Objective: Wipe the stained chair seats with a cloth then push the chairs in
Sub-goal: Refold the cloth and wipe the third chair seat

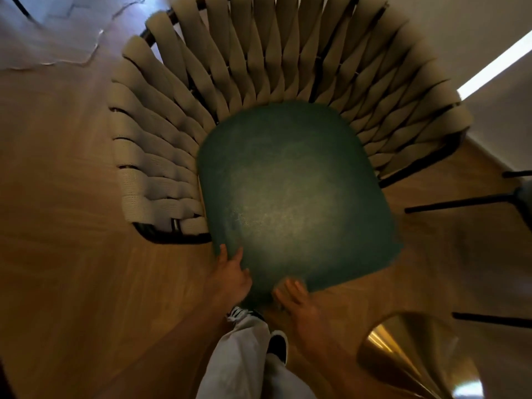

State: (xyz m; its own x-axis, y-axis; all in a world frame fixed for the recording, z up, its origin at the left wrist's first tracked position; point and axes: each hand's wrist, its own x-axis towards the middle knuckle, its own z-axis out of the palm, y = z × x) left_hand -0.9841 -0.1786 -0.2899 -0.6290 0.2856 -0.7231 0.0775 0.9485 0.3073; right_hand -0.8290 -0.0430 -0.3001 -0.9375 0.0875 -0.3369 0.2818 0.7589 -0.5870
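The left hand [230,279] has its grip on the near left edge of the green seat [290,194], fingers up on top; the right hand [299,300] is at the near edge too, but it is blurry, so I cannot tell if it holds on. No cloth shows. The chair [178,110] stands on the wood floor [72,226], so I think the push comes now: push straight with both hands, low and slow, so it does not turn.

A wooden floor [72,197] carries the woven-backed chair [288,174] and a brass table base [408,352].
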